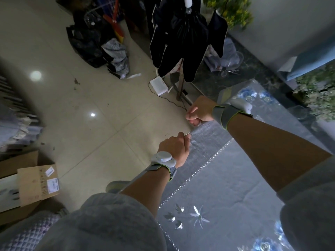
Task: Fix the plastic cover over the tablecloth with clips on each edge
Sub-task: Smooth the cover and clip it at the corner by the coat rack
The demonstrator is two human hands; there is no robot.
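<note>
A clear plastic cover lies over a grey tablecloth with blue and silver flowers on the table at the right. My left hand is closed at the table's left edge, pinching a small metal clip against the cover's edge. A little farther along the same edge, my right hand is closed around the cover's rim. Whether a clip is in the right hand is hidden by the fingers. Both wrists wear grey bands.
A black folded umbrella hangs on a stand beyond the table. A white box with a cable lies on the tiled floor. Dark bags pile at the back, cardboard boxes at the left. Glassware stands at the table's far side.
</note>
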